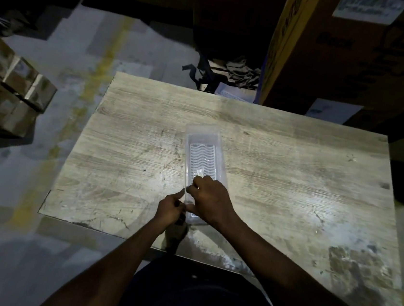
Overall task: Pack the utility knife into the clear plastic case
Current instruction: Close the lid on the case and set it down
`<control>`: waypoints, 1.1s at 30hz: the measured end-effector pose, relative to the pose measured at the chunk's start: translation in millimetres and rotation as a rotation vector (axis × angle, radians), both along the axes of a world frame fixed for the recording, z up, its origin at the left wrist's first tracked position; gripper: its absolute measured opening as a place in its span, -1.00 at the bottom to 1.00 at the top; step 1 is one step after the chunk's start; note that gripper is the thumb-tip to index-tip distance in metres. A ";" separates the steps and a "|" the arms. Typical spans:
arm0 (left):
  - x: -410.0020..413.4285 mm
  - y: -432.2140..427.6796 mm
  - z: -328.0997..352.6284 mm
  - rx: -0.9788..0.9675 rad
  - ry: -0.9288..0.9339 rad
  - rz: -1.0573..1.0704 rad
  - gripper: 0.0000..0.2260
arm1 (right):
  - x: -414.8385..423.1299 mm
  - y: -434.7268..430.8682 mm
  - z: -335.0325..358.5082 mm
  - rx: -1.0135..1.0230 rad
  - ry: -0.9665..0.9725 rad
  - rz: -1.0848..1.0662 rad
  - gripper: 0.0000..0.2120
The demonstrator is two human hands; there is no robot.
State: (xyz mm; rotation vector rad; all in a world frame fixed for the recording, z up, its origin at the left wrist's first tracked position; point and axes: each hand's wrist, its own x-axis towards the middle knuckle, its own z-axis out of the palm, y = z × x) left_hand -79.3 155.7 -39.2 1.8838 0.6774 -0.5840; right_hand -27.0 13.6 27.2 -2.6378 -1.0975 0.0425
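Hands first, from the head view — your 2 hands meet at the near end of the clear plastic case [203, 163], which lies lengthwise on the wooden table [293, 178], pointing away from you. Your right hand [209, 201] rests over the case's near end, fingers curled down onto it, probably to pin it flat. Your left hand [170, 209] pinches at the case's near left edge; something dark shows under its fingers, perhaps the utility knife, but you cannot tell for certain. Neither hand is loose; both are closed on the case end. Case itself looks thin and see-through, with a white wavy-ribbed insert inside and an otherwise empty far half. Cardboard boxes [358, 57] stand beyond the table.
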 end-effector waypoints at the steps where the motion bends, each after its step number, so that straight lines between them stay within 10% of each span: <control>1: -0.7 1.7 -4.1 -0.013 0.003 0.000 -0.57 | -4.6 -1.4 -2.2 0.002 0.002 0.016 -0.76; 18: -5.8 -2.2 1.5 -0.135 0.008 0.200 -0.60 | -54.0 -17.2 -53.5 -0.049 0.131 0.077 -0.91; 25: -11.9 -8.8 16.2 -0.102 -0.007 0.106 -0.49 | -48.4 -60.3 -48.5 0.384 0.338 -0.579 -0.83; 33: -17.4 -9.7 21.5 -0.123 -0.035 0.047 -0.36 | -38.3 -86.8 -51.1 0.326 0.983 -0.875 -0.82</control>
